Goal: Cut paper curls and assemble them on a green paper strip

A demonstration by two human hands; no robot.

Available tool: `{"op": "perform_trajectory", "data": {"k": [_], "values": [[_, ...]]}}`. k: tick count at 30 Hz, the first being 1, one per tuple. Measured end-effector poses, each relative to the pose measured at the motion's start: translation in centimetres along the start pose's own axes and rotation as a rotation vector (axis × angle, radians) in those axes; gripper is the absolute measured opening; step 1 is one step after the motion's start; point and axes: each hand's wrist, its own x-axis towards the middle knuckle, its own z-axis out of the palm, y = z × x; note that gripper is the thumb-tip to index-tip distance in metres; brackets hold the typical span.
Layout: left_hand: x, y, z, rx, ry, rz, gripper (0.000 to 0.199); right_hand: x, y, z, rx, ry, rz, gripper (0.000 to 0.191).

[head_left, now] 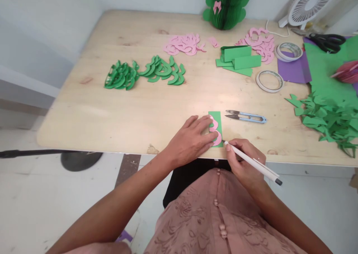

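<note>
My left hand [192, 139] lies with its fingers stretched out over a pink paper cutout [217, 137], pressing it flat on a green paper strip [218, 116] near the table's front edge. The cutout has a curved, scalloped outline, and my fingers cover part of it. A white pen [256, 163] with a dark end is gripped in my right hand [246, 160]. Its tip is at the lower right edge of the pink cutout. Just beyond my hands lie small blue-handled thread snips [246, 116].
Green curved cutouts [121, 75] and pink ones [183, 44] lie in piles farther back. Folded green strips [240, 58], tape rolls [270, 81], green scraps [332, 119], black scissors [327, 42] and a white fan [311, 4] occupy the right. A green honeycomb paper ornament [228, 8] stands at the wall.
</note>
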Motion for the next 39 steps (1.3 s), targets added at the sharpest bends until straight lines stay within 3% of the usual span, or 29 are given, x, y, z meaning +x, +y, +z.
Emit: {"op": "perform_trajectory", "data": {"k": [39], "values": [[0.05, -0.05, 0.06, 0.019, 0.005, 0.005, 0.021, -0.12, -0.01, -0.15, 0.001, -0.001, -0.090, 0.005]]}}
